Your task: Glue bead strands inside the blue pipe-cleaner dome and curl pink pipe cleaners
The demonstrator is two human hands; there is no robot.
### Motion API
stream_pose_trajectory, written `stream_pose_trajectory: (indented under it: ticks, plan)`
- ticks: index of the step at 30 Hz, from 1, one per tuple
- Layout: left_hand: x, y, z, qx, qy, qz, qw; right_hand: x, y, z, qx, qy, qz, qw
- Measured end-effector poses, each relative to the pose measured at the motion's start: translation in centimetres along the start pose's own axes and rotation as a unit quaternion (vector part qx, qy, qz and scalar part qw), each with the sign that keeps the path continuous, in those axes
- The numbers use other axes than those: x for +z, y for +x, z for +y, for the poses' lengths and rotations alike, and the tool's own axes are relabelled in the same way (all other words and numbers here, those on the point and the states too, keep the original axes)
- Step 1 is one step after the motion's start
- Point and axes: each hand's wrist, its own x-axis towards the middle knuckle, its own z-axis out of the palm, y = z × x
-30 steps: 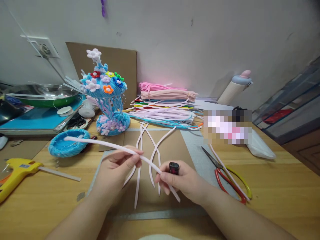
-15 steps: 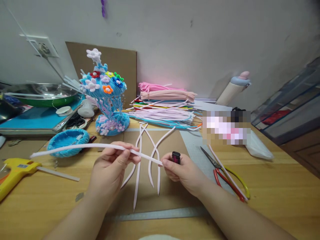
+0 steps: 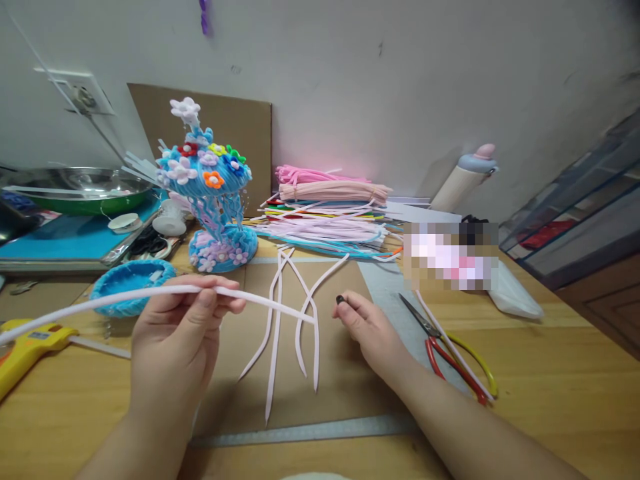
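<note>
While the left hand (image 3: 173, 340) pinches a long pale pink pipe cleaner (image 3: 150, 293) between thumb and fingers, its grip is closed on the stem partway along, so one long end sweeps out to the left over the worktop (image 3: 550, 373) and the short end points right toward the other hand. Holding it near that end likely keeps the tip steady and off the surface. The right hand (image 3: 367, 327) rests low on the brown cardboard sheet (image 3: 340, 373), fingers curled together around a small dark object (image 3: 340, 299) of which only the top shows; it looks like a lighter, though I cannot tell for sure. The pipe cleaner's tip stops just short of this hand, not touching it.

Several cut pink pipe cleaner pieces (image 3: 295, 313) lie spread on the cardboard between the two hands, within easy reach. Red-handled scissors (image 3: 450, 347) lie just right of the right hand. A yellow glue gun (image 3: 30, 343) sits at the left edge, and a small blue woven dish (image 3: 131, 283) lies behind the left hand. Farther back stand a blue flower-covered model (image 3: 213, 200) and a stack of coloured pipe cleaners (image 3: 330, 207) against the wall.
</note>
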Motion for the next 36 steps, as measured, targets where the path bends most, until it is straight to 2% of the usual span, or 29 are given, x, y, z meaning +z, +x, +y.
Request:
stream_pose_trajectory:
  ticks: [8, 12, 17, 36]
  plan:
    - [0.0, 0.6, 0.4, 0.007, 0.007, 0.024, 1.0, 1.0, -0.8, 0.0, -0.068, -0.136, -0.026, 0.988]
    - [0.1, 0.6, 0.7, 0.02, 0.015, 0.037, 0.999, 1.3, -1.1, -0.2, -0.077, -0.199, -0.009, 0.977]
    - [-0.1, 0.6, 0.9, 0.015, 0.015, 0.027, 0.999, 1.2, -1.1, -0.3, -0.076, -0.211, 0.008, 0.975]
    - [-0.6, 0.6, 0.5, 0.035, 0.031, 0.003, 0.999, 1.3, -1.2, -0.4, -0.065, -0.213, -0.005, 0.975]
